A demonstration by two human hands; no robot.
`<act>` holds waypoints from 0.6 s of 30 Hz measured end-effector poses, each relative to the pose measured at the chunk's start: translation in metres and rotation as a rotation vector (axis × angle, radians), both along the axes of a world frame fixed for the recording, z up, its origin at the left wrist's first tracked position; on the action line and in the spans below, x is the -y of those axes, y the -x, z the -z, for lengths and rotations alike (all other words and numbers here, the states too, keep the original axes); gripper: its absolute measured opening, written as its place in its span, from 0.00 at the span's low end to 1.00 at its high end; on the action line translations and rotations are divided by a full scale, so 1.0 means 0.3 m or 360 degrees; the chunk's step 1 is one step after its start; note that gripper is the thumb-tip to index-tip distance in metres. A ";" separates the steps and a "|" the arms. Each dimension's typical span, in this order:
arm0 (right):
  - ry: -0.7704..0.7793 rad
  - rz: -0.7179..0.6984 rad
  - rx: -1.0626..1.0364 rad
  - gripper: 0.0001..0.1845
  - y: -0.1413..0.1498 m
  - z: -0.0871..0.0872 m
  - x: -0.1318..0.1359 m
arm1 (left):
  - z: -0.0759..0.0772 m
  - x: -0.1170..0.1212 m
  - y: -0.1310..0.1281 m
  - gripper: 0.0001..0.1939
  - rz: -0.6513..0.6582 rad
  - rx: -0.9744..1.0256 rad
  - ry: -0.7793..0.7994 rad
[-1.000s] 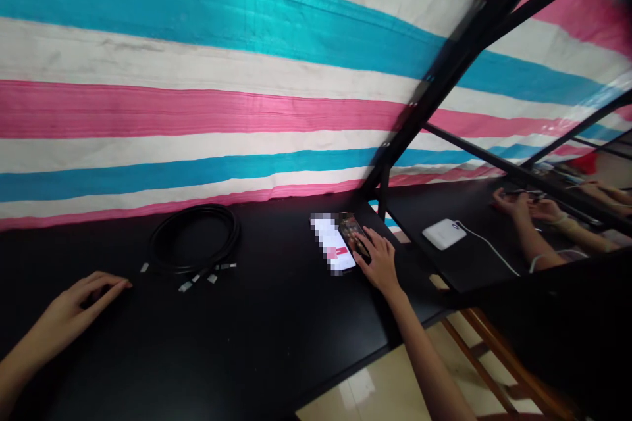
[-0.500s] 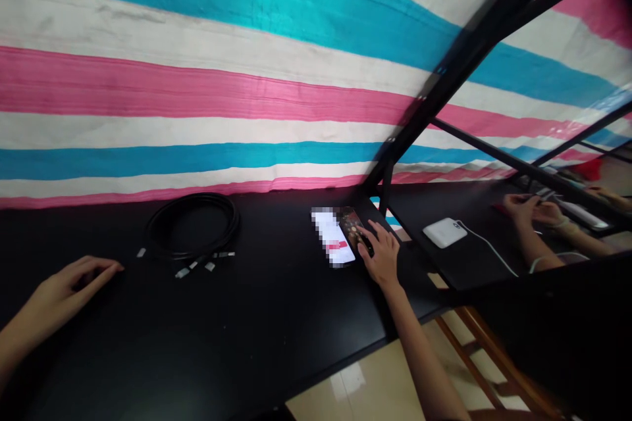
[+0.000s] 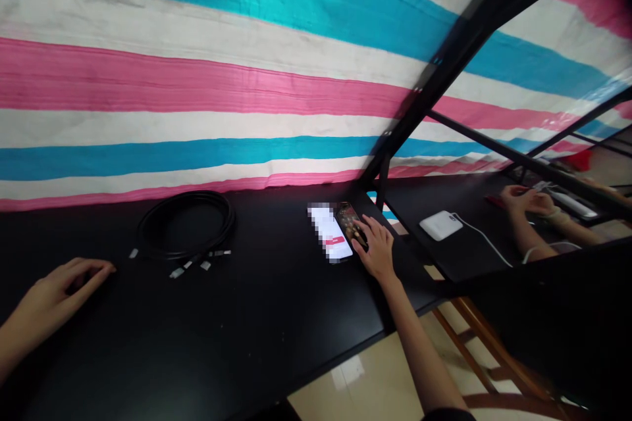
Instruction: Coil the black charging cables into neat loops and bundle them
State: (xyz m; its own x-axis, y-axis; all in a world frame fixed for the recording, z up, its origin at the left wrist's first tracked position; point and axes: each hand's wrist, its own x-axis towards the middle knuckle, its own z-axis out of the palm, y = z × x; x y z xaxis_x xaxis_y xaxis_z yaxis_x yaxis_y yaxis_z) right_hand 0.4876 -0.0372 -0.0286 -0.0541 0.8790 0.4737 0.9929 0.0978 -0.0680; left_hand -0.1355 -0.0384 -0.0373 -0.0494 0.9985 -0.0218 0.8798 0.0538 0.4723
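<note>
My left hand rests on the black table at the left, thumb and fingertips pressed together with nothing visible in them. To its right lies a coiled black cable with several pale-capped or tagged ends. My right hand is farther right, fingers spread over a dark-screened phone and seemingly touching its right side; it does not grip the phone. Flush against that phone's left side lies a second phone with a bright white screen and a red patch, partly pixelated.
A black metal frame slants up on the right. Beyond it, a white power bank with a white cable lies on another table, near another person's hands. A striped sheet hangs behind. A wooden chair stands lower right.
The whole view has shifted slightly, so things appear a little farther left. My right fingers have moved slightly over the dark-screened phone. My left hand stays in place on the table.
</note>
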 end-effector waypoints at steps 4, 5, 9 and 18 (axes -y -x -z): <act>0.0013 -0.0022 0.0049 0.24 -0.003 0.002 0.002 | -0.007 0.001 -0.009 0.24 0.0009 0.0016 0.0061; -0.0030 -0.0026 0.0031 0.23 -0.005 0.000 0.006 | -0.006 0.001 -0.009 0.24 0.0004 0.0019 0.0066; -0.0304 -0.0059 -0.0116 0.18 -0.015 -0.008 0.026 | 0.008 -0.003 0.003 0.23 -0.0027 0.0012 0.0046; -0.0436 -0.0041 -0.0233 0.18 -0.014 -0.013 0.031 | 0.030 -0.006 0.021 0.21 0.0086 -0.0264 -0.0096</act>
State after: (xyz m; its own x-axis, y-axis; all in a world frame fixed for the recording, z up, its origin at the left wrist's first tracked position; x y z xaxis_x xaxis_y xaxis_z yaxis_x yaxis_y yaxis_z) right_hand 0.4918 -0.0464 -0.0247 0.0115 0.7170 0.6970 0.9714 0.1573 -0.1778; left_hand -0.1418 -0.0367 -0.0463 0.0061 0.9991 0.0423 0.9468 -0.0194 0.3212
